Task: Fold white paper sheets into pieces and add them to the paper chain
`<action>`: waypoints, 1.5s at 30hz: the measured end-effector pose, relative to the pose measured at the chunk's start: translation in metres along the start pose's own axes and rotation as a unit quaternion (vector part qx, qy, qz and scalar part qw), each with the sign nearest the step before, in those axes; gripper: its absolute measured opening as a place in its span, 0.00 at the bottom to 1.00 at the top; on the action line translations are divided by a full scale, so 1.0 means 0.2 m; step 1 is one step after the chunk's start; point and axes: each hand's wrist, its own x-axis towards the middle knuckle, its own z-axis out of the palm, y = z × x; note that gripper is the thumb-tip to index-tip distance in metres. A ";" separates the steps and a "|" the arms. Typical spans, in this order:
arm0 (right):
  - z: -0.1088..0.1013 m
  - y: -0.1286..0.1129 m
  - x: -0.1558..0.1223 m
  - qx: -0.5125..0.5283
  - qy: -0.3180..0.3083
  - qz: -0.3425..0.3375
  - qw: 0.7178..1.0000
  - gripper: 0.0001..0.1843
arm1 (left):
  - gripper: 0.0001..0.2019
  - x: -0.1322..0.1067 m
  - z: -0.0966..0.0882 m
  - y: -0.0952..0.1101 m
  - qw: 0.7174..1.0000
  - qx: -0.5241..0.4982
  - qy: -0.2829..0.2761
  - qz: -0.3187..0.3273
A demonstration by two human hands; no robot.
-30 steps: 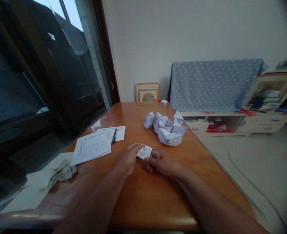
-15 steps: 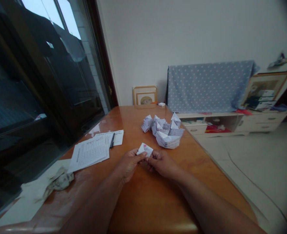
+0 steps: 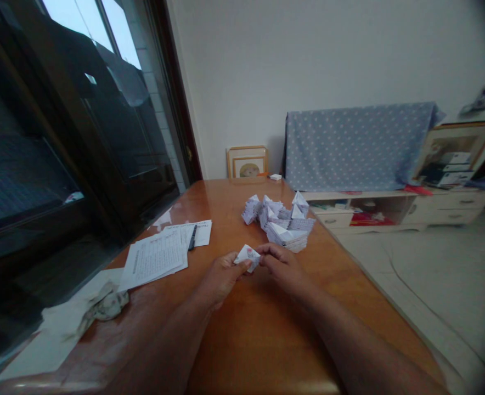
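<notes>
A small folded piece of white paper (image 3: 247, 255) with a red mark is held above the table, in front of me. My left hand (image 3: 224, 275) pinches it from the left, thumb on top. At its right corner, the fingertips of my right hand (image 3: 282, 267) are closed against the paper's edge. Just beyond my hands stand several stacks of folded paper pieces (image 3: 288, 237), nested together, with pointed tips and printed lines. The undersides of the fingers are hidden.
Printed sheets (image 3: 156, 260) lie on the wooden table (image 3: 234, 340) at left, with a dark pen (image 3: 192, 238) on them. Nearer are a crumpled grey cloth (image 3: 110, 303) and white paper (image 3: 40, 351). Picture frames (image 3: 247, 153) lean at the far wall. A low white cabinet (image 3: 444, 211) stands right.
My right hand has shifted up to the right corner of the folded paper, which has turned slightly. The left hand keeps its pinch. The whole view has shifted a little.
</notes>
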 end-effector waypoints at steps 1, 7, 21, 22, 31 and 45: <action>0.00 0.00 0.00 0.003 -0.002 0.002 1.000 0.08 | 0.15 0.00 0.00 0.00 1.000 -0.001 -0.009 0.001; 0.01 0.04 -0.01 -0.047 -0.001 0.002 0.999 0.16 | 0.19 0.00 0.01 0.00 0.999 0.009 -0.032 0.004; 0.01 -0.01 -0.02 0.049 0.011 0.026 0.998 0.13 | 0.15 -0.01 0.01 -0.01 0.998 0.020 -0.067 0.004; 0.02 -0.01 -0.02 0.050 0.016 0.028 0.998 0.13 | 0.15 -0.01 0.01 -0.02 0.997 0.022 -0.070 0.004; 0.03 0.03 -0.01 0.061 0.019 0.034 0.997 0.14 | 0.16 -0.01 0.02 -0.02 0.995 0.043 -0.091 0.007; 0.01 0.04 0.00 0.103 0.033 0.066 0.992 0.17 | 0.21 -0.02 0.04 -0.01 0.995 -0.042 -0.084 0.022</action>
